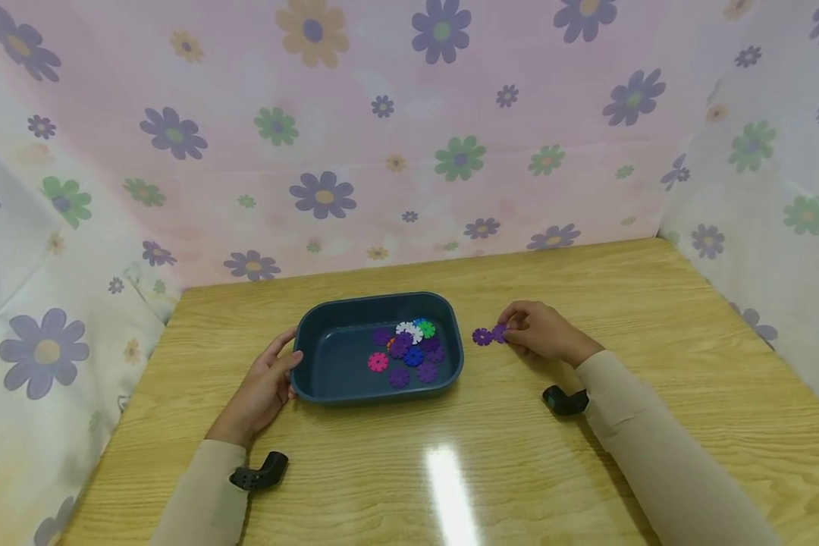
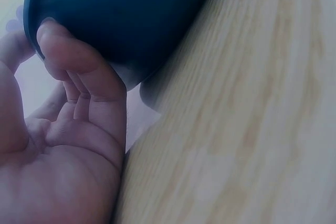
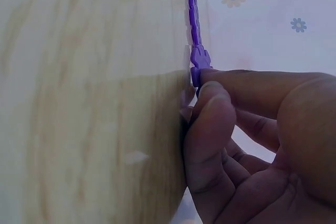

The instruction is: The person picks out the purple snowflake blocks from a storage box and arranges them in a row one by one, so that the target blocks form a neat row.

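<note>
A dark blue rectangular plastic basin (image 1: pixel 341 390) stands on the wooden table, with notched plastic discs in several colours toward its right end. My left hand (image 1: pixel 262 387) grips the basin's left end, thumb over the rim and fingers against the outer wall. In the left wrist view, the fingers (image 2: pixel 79 56) bend up under the basin wall (image 2: pixel 131 14). Right of the basin, my right hand (image 1: pixel 542 331) pinches a purple notched disc (image 1: pixel 500 333) between thumb and fingers. Another purple disc (image 1: pixel 481 337) adjoins it on the left, low over the tabletop (image 3: pixel 195 19).
Inside the basin lie a pink disc (image 1: pixel 378 362), a white disc (image 1: pixel 409 331), a green disc (image 1: pixel 426 329), a blue disc (image 1: pixel 413 356) and several purple ones. Flower-printed cloth (image 1: pixel 382 182) walls the table (image 1: pixel 355 470) at the back and sides.
</note>
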`<state>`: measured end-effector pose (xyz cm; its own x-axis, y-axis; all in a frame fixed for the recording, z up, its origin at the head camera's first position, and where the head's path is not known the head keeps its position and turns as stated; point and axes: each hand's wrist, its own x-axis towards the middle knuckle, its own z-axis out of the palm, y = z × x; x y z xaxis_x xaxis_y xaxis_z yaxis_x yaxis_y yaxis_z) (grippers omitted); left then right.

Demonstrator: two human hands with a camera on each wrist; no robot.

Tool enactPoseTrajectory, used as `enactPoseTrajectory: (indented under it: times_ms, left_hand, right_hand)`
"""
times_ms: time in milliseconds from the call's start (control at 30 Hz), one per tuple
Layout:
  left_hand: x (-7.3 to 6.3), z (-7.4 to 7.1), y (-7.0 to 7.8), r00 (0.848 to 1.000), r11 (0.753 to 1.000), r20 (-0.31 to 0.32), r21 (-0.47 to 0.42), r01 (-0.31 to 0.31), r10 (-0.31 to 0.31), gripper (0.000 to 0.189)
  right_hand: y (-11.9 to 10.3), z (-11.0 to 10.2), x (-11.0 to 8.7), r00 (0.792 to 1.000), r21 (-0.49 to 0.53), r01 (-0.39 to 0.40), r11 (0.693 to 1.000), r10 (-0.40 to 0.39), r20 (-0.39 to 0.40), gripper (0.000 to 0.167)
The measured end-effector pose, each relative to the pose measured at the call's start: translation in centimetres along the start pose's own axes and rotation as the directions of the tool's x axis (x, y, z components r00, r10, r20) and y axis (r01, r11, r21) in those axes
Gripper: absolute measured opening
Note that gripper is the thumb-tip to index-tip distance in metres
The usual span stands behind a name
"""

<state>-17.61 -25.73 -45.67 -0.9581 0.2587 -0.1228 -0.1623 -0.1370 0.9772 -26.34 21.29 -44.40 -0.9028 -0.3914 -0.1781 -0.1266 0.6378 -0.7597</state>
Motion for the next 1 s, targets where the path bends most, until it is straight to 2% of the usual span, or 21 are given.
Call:
enactPoseTrajectory:
  times_ms: [700, 1000]
  left_hand:
    - [-0.10, 0.15, 0.30, 1.000, 1.000, 0.014, -0.011, -0.009, 0.010, 0.062]
    - [-0.02, 0.05, 0.09, 1.000, 1.000, -0.016, 0.002, 0.007, -0.007, 0.059]
  right_hand:
    - [0.25, -0.16, 0.02, 1.000, 0.044, 0.007, 0.999, -0.007, 0.011, 0.016]
    - [0.32, -0.11, 0.10, 1.000, 0.058, 0.007, 0.998, -0.008, 0.022, 0.018]
